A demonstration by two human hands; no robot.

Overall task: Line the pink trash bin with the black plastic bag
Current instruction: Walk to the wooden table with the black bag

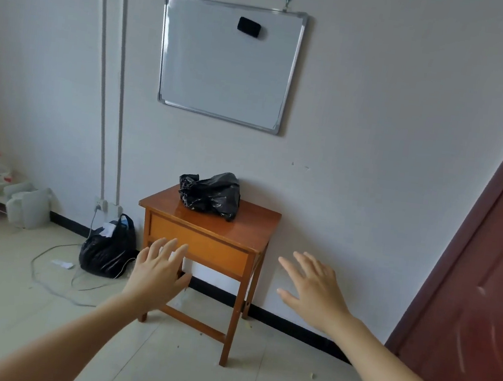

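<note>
Black plastic bag hasn't been touched yet: fingers are spread wide on both the left hand and right hand, gripping nothing, hovering in front of the wooden table. It's crumpled in a heap on that table's top by the wall, so no real long axis or opening direction I can make out. Pink bin isn't in view, so I'd say the whole job's still ahead.

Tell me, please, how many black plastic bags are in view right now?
2. One crumpled black plastic bag lies on the wooden table by the wall; one filled black bag sits on the floor, left of the table. Others may be out of view.
</note>
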